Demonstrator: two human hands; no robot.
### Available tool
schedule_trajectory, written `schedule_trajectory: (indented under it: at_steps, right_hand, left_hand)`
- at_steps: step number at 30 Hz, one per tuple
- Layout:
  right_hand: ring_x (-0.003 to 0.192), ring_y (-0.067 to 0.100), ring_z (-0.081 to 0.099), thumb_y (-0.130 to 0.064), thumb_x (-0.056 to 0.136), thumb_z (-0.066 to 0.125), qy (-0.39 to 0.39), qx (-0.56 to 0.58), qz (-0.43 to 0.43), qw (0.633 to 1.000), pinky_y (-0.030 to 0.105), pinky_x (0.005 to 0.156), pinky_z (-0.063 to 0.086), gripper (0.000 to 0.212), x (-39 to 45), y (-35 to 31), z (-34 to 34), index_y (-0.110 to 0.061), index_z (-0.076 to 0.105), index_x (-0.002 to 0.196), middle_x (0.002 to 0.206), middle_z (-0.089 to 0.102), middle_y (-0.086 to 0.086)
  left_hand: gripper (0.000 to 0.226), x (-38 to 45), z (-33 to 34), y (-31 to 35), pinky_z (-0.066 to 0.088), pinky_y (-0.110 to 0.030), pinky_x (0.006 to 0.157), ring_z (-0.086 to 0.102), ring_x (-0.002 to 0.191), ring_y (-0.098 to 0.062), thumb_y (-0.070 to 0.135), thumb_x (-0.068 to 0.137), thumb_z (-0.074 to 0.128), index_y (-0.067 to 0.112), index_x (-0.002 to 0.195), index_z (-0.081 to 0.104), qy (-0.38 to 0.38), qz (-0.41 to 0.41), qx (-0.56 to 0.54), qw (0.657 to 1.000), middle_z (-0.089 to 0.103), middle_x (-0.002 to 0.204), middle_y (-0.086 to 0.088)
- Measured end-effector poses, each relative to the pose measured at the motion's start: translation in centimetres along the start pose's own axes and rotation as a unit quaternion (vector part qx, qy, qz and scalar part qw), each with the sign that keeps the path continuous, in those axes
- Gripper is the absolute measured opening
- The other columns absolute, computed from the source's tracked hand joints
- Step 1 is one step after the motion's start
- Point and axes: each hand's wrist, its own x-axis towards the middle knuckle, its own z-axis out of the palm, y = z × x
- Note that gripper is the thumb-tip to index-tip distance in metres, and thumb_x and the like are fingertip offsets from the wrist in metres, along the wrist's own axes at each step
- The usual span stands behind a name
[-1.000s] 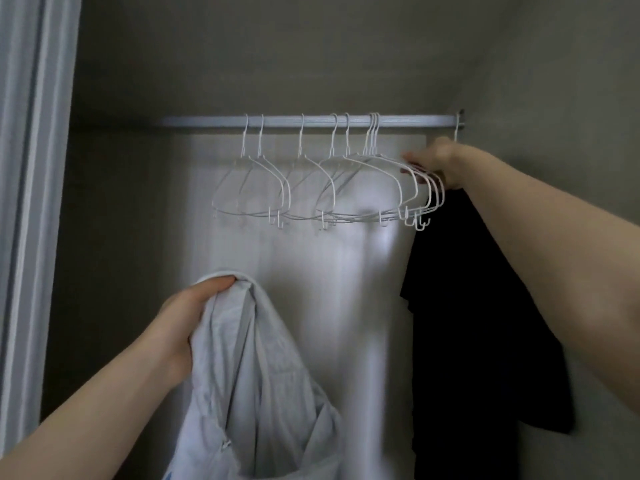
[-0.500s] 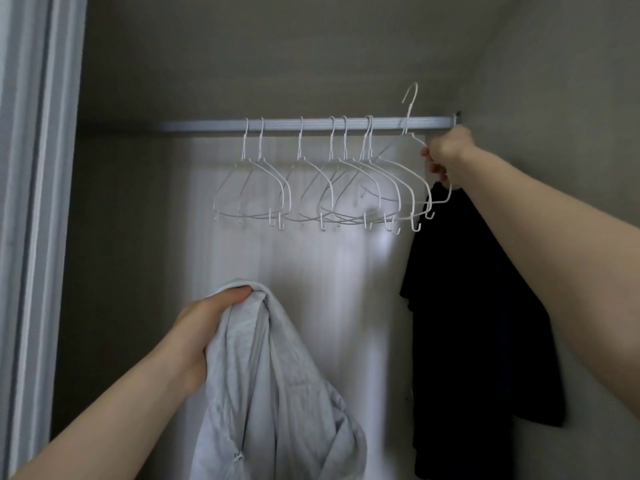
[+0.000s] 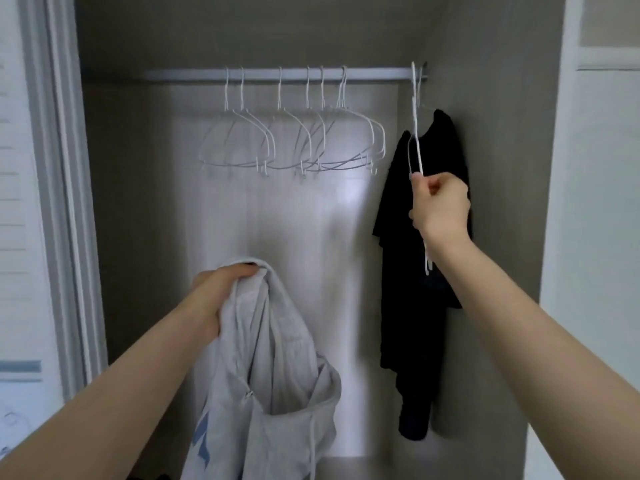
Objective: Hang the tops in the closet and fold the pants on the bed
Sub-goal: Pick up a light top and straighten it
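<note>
**At the closet rail: hoodie in one hand, hanger in the other**

Low in the centre of the frame, a pale grey hoodie (image 3: 263,372) hangs bunched from the left hand (image 3: 221,289), whose fingers curl round the fabric at its top edge. Right of centre, the right hand (image 3: 438,207) pinches a white wire hanger (image 3: 416,147), turned edge-on and off the rail. Behind that hand a black top (image 3: 412,306) hangs at the rail's right end. Across the upper middle, the closet rail (image 3: 263,75) carries a cluster of bare white hangers (image 3: 294,140). A white door frame (image 3: 65,202) borders the left edge.
</note>
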Motion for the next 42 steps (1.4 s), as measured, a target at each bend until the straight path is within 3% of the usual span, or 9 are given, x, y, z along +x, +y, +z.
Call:
schedule_trajectory:
  at_steps: [4,7,11,16,22,26,35,38,42]
  right_hand:
    - [0.062,0.008,0.058,-0.021,0.089,0.055,-0.001,0.032,-0.050,0.998,0.024,0.067,0.047,0.009,-8.0,0.2,-4.1,-0.022,0.052,0.098,0.067,0.058,-0.008]
    - [0.050,0.009,0.058,-0.014,0.089,0.060,-0.122,0.140,0.080,0.979,0.029,0.057,0.053,0.032,-10.4,0.2,-5.5,-0.022,0.043,0.115,0.076,0.059,0.000]
    - [0.034,0.007,0.040,-0.015,0.097,0.052,-0.188,0.144,0.170,0.957,0.020,0.038,0.033,0.019,-12.2,0.2,-7.8,-0.005,0.062,0.109,0.063,0.045,0.000]
    - [0.034,0.008,0.029,-0.015,0.099,0.049,-0.340,0.192,0.152,0.908,0.017,0.034,0.021,0.023,-16.0,0.7,-13.4,-0.027,0.056,0.116,0.056,0.044,0.004]
    - [0.038,0.007,0.021,-0.013,0.094,0.057,-0.443,0.195,0.264,0.834,0.011,0.035,0.015,0.018,-17.0,1.4,-19.8,-0.014,0.075,0.093,0.052,0.044,-0.001]
    - [0.038,0.006,0.023,-0.015,0.092,0.060,-0.503,0.124,0.299,0.801,0.013,0.034,0.015,0.017,-18.5,2.5,-21.3,-0.013,0.077,0.091,0.050,0.044,-0.003]
    - [0.036,0.007,0.029,-0.011,0.090,0.060,-0.475,0.078,0.301,0.823,0.014,0.034,0.020,0.015,-23.1,2.5,-17.0,0.001,0.069,0.092,0.053,0.047,0.001]
    - [0.036,0.010,0.035,-0.009,0.087,0.058,-0.476,0.029,0.287,0.830,0.017,0.035,0.026,0.014,-25.4,2.3,-15.6,-0.006,0.065,0.076,0.056,0.052,0.006]
    - [0.033,0.010,0.038,-0.007,0.078,0.061,-0.365,0.087,0.276,0.885,0.016,0.035,0.027,0.019,-24.0,1.5,-15.6,-0.010,0.063,0.060,0.047,0.054,0.001]
  left_hand:
    - [0.023,-2.4,0.1,-0.9,0.057,-0.034,0.077,0.070,0.081,-0.027,0.013,0.077,0.076,0.001,0.097,0.071,-0.001,0.000,-0.001,1.000,0.074,0.093,-0.017]
    - [0.015,-4.7,0.1,-0.6,0.057,-0.029,0.069,0.070,0.066,-0.022,0.012,0.079,0.074,0.006,0.092,0.073,-0.017,-0.009,0.034,0.999,0.074,0.082,-0.012]
    - [0.019,-8.0,-0.6,-0.4,0.058,-0.029,0.066,0.071,0.070,-0.021,0.010,0.075,0.079,0.005,0.092,0.071,0.004,0.023,0.101,0.995,0.074,0.087,-0.014]
    - [0.026,-11.3,-1.6,-1.3,0.055,-0.031,0.068,0.069,0.083,-0.024,0.007,0.076,0.074,0.003,0.101,0.069,0.044,0.068,0.229,0.970,0.072,0.092,-0.012]
    - [0.030,-15.0,-1.2,-4.5,0.051,-0.037,0.080,0.065,0.091,-0.031,0.024,0.082,0.069,0.006,0.105,0.068,0.194,0.110,0.397,0.890,0.069,0.099,-0.011]
    - [0.023,-18.3,-0.2,-6.6,0.046,-0.032,0.071,0.065,0.089,-0.031,0.026,0.087,0.065,0.005,0.097,0.069,0.156,0.111,0.444,0.875,0.070,0.096,-0.013]
    - [0.031,-23.7,5.1,-6.6,0.037,-0.030,0.059,0.050,0.062,-0.026,0.032,0.080,0.060,0.008,0.061,0.056,0.032,0.177,0.537,0.824,0.056,0.061,-0.006]
    - [0.025,-25.1,6.5,-5.9,0.037,-0.029,0.058,0.045,0.067,-0.033,0.035,0.067,0.051,0.011,0.059,0.054,0.023,0.194,0.508,0.839,0.054,0.058,-0.004]
    - [0.017,-25.7,5.3,-4.3,0.054,-0.034,0.071,0.067,0.080,-0.020,0.025,0.075,0.072,0.010,0.082,0.072,0.001,0.146,0.463,0.874,0.072,0.084,-0.010]
